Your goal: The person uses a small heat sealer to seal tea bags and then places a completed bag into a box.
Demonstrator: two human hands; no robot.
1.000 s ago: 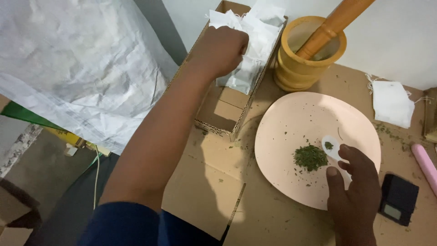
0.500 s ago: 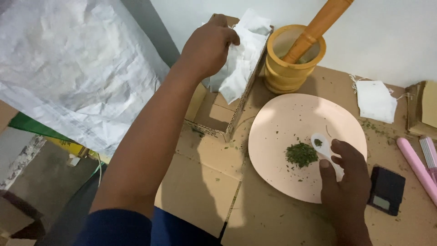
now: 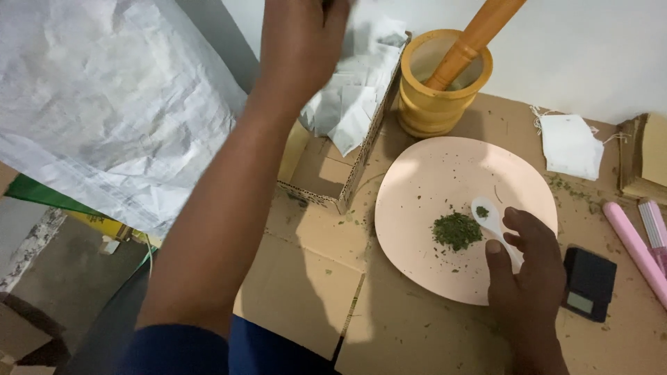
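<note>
left hand (image 3: 302, 42): we are lifting it above the cardboard box (image 3: 326, 167) of white sachets (image 3: 351, 104); fingers cut off, grip unclear.
right hand (image 3: 528, 278): we are pinching the white spoon (image 3: 490, 219) over the pink plate (image 3: 424, 236), beside the herb pile (image 3: 456, 230).
risk: a jolt may be scattering herbs off the plate.

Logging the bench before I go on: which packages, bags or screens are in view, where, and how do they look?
Cardboard box: long, brown, open, left of the plate.
Small bags: white, piled in that box.
Loose bag: white, flat, far right.
Pocket scale: black, small grey screen, beside the right hand.
</note>
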